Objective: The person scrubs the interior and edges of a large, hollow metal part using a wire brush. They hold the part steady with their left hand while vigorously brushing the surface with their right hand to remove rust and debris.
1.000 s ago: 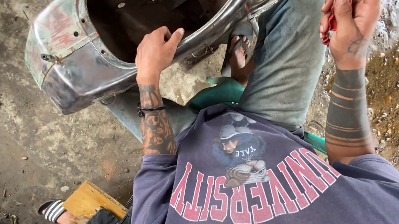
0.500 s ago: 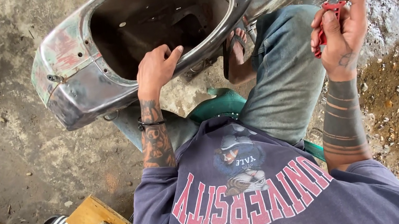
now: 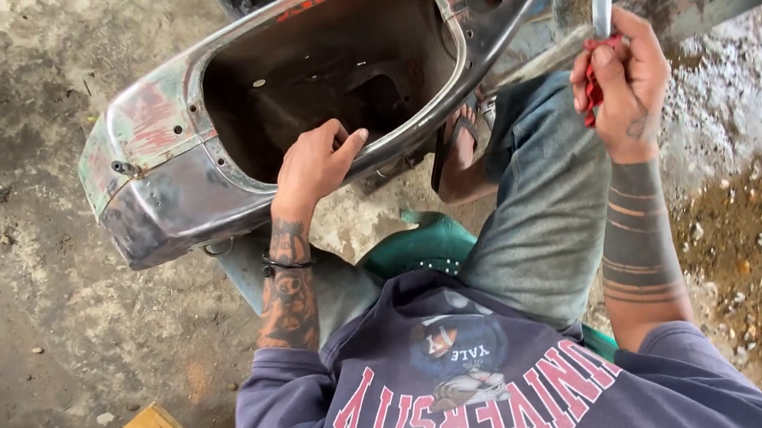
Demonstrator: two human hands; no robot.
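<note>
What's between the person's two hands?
In the head view, the scooter shell's metal rim and the person's jeans-clad knee lie between left hand and right hand.

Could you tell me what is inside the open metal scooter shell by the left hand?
The scooter shell shows a dark, rusty bare cavity with small holes. The left hand rests on its rim, hiding the near inner wall.
</note>
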